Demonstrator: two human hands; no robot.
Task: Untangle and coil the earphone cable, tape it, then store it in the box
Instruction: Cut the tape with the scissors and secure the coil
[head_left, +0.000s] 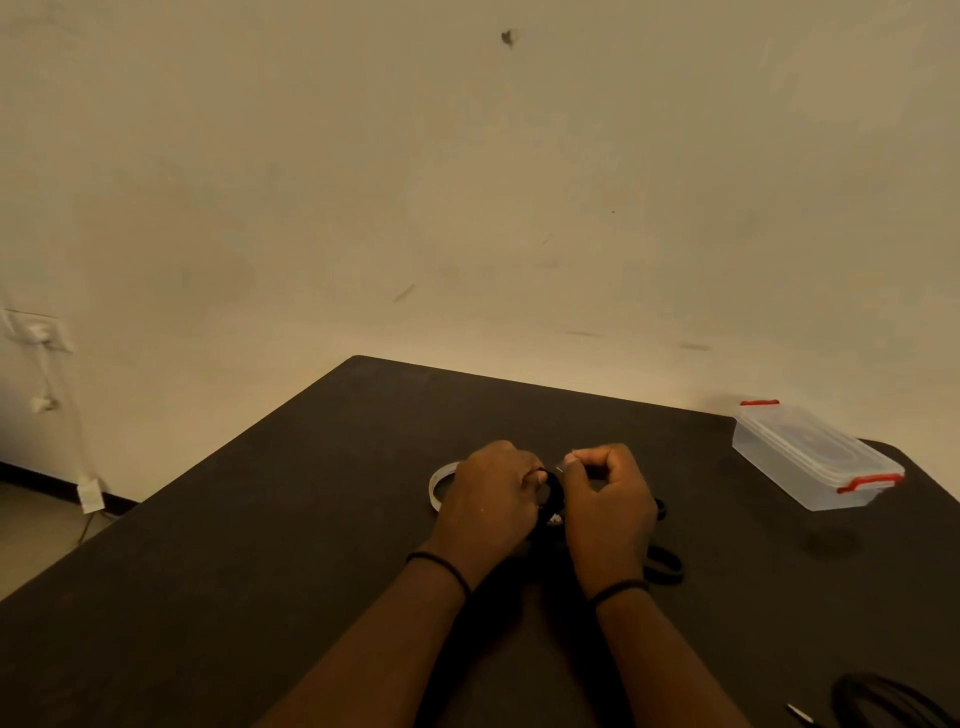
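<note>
Near edge, right corner: another black cable (883, 701) coiled on the table (260, 571), not in play; a small pointed item beside it, too dim to identify. Black scissors (662, 566) just right of the right wrist, partly hidden.

Centre: step in hand judged as taping the coil. Advice for doing it well: keep the loops bunched tight, draw the strip taut, wrap squarely across all strands, press the end down flat onto itself, avoid trapping earbuds or plug.

Grip, left hand (491, 499): fingers curled closed around the coiled earphone cable (553, 493), held just above the table between both hands. Grip, right hand (610, 499): fingers curled, thumb and forefinger pinched tight on what looks like a thin strip of tape (563, 466) at the top of the coil; strip barely visible, so identification tentative.

Behind the left hand: roll of tape (436, 486), lying flat, partly hidden.

Far right: clear box (810, 457) with red clasps, lid on, well apart from the hands. Needs opening before storage.
</note>
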